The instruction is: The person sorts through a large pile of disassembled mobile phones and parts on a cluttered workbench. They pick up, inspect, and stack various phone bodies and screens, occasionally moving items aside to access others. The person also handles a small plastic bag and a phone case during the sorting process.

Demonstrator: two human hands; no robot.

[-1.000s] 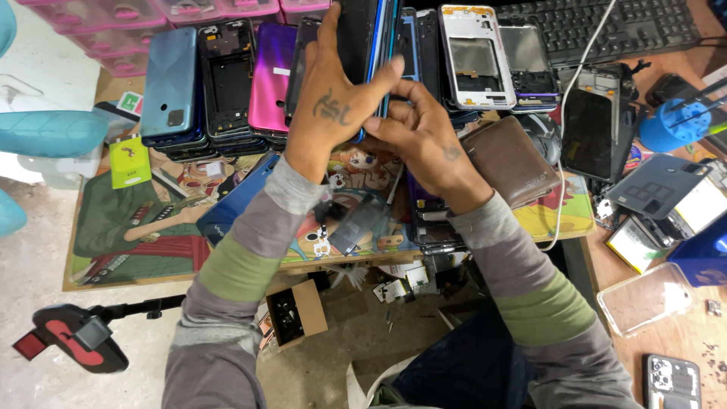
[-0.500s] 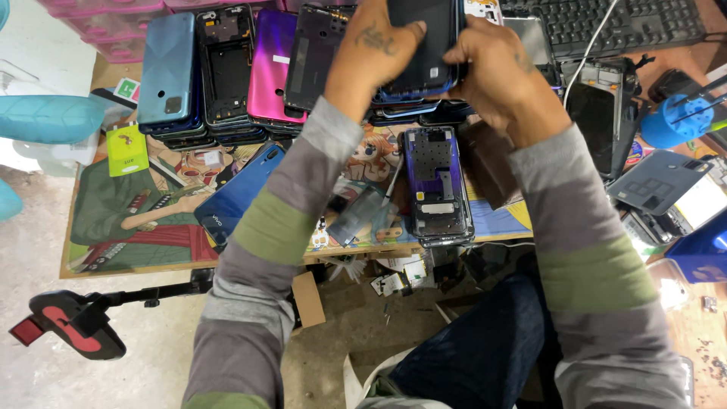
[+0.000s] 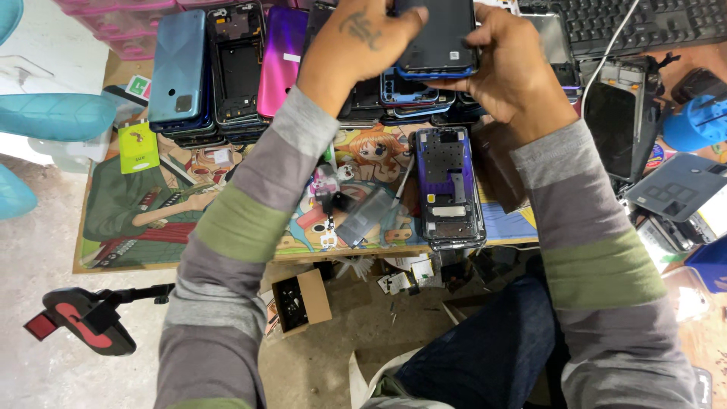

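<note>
I am looking down at both hands gripping a dark phone [image 3: 435, 38] near the top edge of the view, above the stacked phone shells at the back of the work mat. The phone is showing a flat, glossy black face with rounded corners and a thin blue rim along its lower edge; a small pale sticker is sitting near its lower right corner. My left hand [image 3: 362, 42] is wrapping over the phone's left side, fingers curled and pressed close together across the top of it. My right hand [image 3: 509, 72] is clamping the right edge, thumb and fingers pinching the rim.

Just below the hands, an opened purple phone frame [image 3: 448, 189] is lying flat on the cartoon-printed mat [image 3: 144, 204], its bare metal midplate and small parts exposed. Behind it, rows of plastic back covers are lying in stacks: a matte teal cover [image 3: 178, 72], a black hollow frame [image 3: 236, 68] and a shiny magenta cover [image 3: 282, 60]. A black keyboard [image 3: 644, 23] is sitting at the upper right, and a small open cardboard box [image 3: 301, 301] is resting on the concrete floor under the mat's edge.
</note>
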